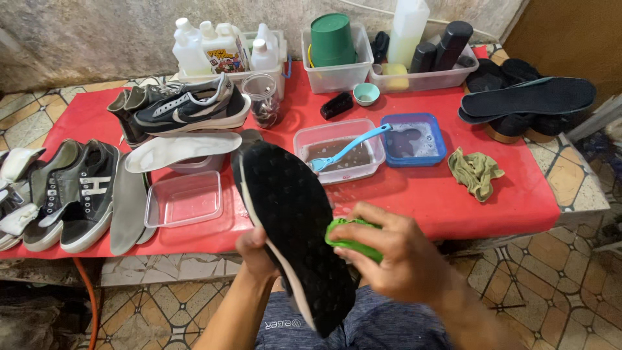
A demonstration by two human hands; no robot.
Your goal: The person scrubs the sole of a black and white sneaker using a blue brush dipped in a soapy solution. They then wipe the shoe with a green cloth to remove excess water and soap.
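Sneakers [71, 194]: far left on red table [492, 194], w/ insoles beside.
Tub [184, 198]: clear, just left of shoe.
L hand [256, 253]: your fingers closed round shoe [291, 227], sole up, tilted, over your lap.
R hand [395, 253]: closed on green brush [350, 243], touching sole's right edge.
Blue tray [413, 139]: soapy water, behind.

left hand [256, 253] grips black shoe [295, 227]; right hand [389, 249] presses green brush [350, 243].

Both bare forearms reach forward over the lap. The left hand [254, 251] is curled in a grip, thumb up. The right hand [389, 253] is clenched, knuckles facing upward.
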